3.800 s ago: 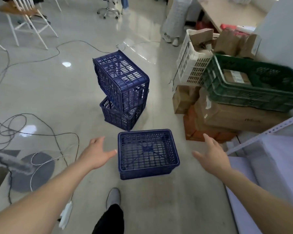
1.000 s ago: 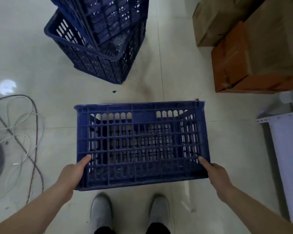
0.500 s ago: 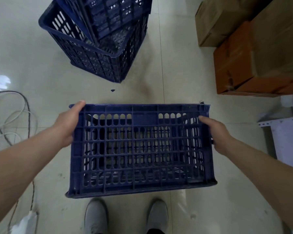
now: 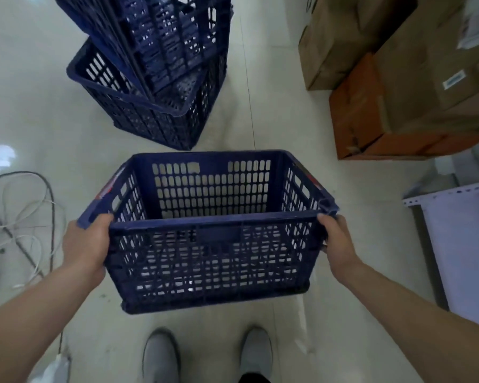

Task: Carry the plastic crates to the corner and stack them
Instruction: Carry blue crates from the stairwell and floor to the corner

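Observation:
A dark blue slatted plastic crate (image 4: 210, 236) hangs in front of me above the floor, open side up and empty. My left hand (image 4: 85, 244) grips its near left corner and my right hand (image 4: 335, 241) grips its near right corner. Ahead on the floor stands a second blue crate (image 4: 138, 117), and a third blue crate (image 4: 163, 34) lies tilted inside and on top of it.
Brown cardboard boxes (image 4: 415, 67) and an orange box (image 4: 357, 114) are piled at the right. A white shelf unit (image 4: 459, 244) stands at the right edge. Loose cables (image 4: 25, 211) lie on the tiled floor at the left. My grey shoes (image 4: 161, 355) show below.
The crate was tipped on its side with its wall facing me; it has turned upright and is now lifted. My hands moved to its near corners.

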